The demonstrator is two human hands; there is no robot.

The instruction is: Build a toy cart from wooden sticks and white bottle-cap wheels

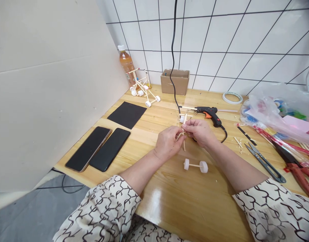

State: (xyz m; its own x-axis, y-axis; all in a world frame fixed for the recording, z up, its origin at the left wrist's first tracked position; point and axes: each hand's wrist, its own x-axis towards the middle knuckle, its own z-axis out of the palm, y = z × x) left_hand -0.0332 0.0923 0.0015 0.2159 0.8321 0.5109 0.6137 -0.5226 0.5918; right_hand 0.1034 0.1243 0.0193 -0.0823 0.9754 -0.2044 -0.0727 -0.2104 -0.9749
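Note:
Both my hands meet over the middle of the table, closed on a small frame of thin wooden sticks (184,146). The fingers of my left hand (169,139) pinch it from the left. My right hand (198,131) pinches it from the upper right, where the sticks cross. One stick points down below my fingers, and the joint is partly hidden. Just beyond, a white bottle-cap wheel (182,119) sits by the far end of the sticks. Nearer me lies a loose axle with two white wheels (194,165). A black glue gun (207,111) rests behind my right hand.
At the back left stand a finished-looking stick model (141,85), a drink bottle (126,64) and a cardboard box (175,81). Two phones (110,149) and a black sheet (127,114) lie left. Snips (265,163), pliers (295,168), tape (232,97) and plastic bags (270,114) occupy the right.

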